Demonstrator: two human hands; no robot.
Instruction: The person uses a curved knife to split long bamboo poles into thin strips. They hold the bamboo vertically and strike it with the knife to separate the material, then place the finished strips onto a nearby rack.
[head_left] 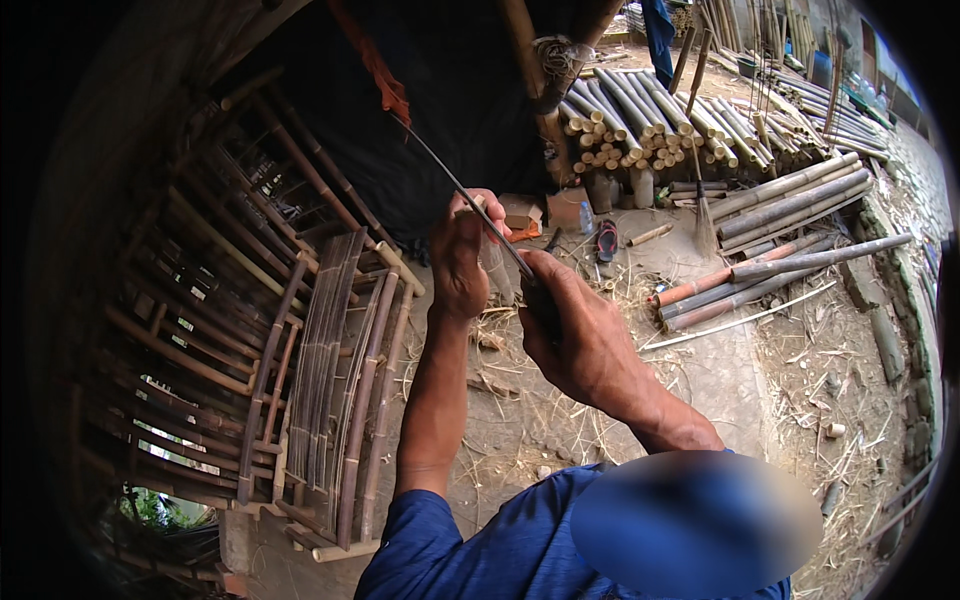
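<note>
In the middle of the head view, my right hand (570, 320) is wrapped round the dark handle of a long, thin-bladed knife (440, 165). The blade slants up and to the left, and its far end overlaps a hanging orange cloth (385, 85) in the picture. My left hand (465, 255) is closed just beside the blade, gripping a pale strip that looks like bamboo (496, 268). Part of the strip is hidden by my fingers, and the blade crosses in front of its upper end.
On the left stands a bamboo bench (365, 400) beside stacked bamboo frames (200, 340). Cut bamboo poles (640, 115) are piled at the back right, with more poles (790, 205) on the ground. A broom (704, 225), a sandal (606, 240) and scattered shavings lie around.
</note>
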